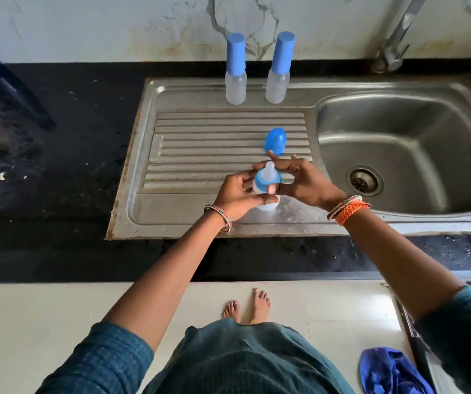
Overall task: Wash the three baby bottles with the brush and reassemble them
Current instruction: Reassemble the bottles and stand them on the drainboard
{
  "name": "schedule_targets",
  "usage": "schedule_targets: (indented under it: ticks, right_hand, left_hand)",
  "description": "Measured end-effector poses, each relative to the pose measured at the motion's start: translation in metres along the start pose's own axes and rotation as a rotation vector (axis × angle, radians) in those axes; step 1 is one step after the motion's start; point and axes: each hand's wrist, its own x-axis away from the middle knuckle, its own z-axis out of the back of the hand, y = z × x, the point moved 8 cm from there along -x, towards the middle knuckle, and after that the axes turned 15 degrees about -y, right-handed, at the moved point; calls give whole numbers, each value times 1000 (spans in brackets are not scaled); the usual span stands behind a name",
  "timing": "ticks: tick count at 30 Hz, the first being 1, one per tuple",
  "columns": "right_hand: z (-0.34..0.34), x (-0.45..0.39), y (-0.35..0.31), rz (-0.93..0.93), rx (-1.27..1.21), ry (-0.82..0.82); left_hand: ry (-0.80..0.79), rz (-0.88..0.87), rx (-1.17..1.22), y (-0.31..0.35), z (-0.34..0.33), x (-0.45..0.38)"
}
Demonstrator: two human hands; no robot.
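On the black speckled stone counter sits a stainless-steel sink unit whose ribbed draining board takes up its left half. At the back of that board stand two clear plastic baby bottles with tall blue caps, the left one and the right one close beside it, both upright and fully assembled. Nearer the person, a loose blue dome-shaped cap lies on the ribs, just beyond the hands. Below it the left hand curls its fingers and thumb round the clear body of the third bottle, which stands upright with its base apparently on the flat front of the board. The right hand pinches the blue screw collar between thumb and fingers, with the pale silicone teat poking up between them; this looks like the collar being screwed on. The empty bottle should be light and stiff but probably wet and slippery, so the body wants a full wrap while the ridged collar offers the better purchase; the teat is soft and would buckle if squeezed. Further right lie the steel basin with its round drain and, above it, the chrome tap.
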Motion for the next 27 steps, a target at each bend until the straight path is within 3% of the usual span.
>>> schedule_targets:
  ticks: [5, 9, 11, 13, 15, 17, 19, 22, 24, 27]
  right_hand:
    - [-5, 11, 5, -29, 128, 263]
    - [-23, 26, -9, -20, 18, 647]
    - [-34, 27, -14, -53, -7, 734]
    - [-35, 26, -15, -58, -36, 646]
    - [-20, 27, -12, -1, -248, 545]
    - [21, 27, -2, 26, -418, 621]
    - [63, 14, 5, -144, -98, 710]
    - [73, -40, 23, -351, 334, 434]
    - [79, -53, 36, -383, 378, 342]
    - [122, -35, 6, -286, 295, 407]
  left_hand:
    - [94, -52, -77, -3, -2, 2]
    - [226, -100, -28, -3, -5, 12]
    - [273, -105, -41, -3, -5, 15]
    - [244, -109, -130, 4, -5, 17]
    - [192, -118, -171, 14, 2, 20]
    - [206, -121, -187, 27, 20, 20]
    - [259, -130, -224, 41, 41, 16]
    - [265, -167, -231, 71, 58, 7]
    - [250, -179, -238, 85, 62, -3]
    - [213, -172, -206, 96, 58, -22]
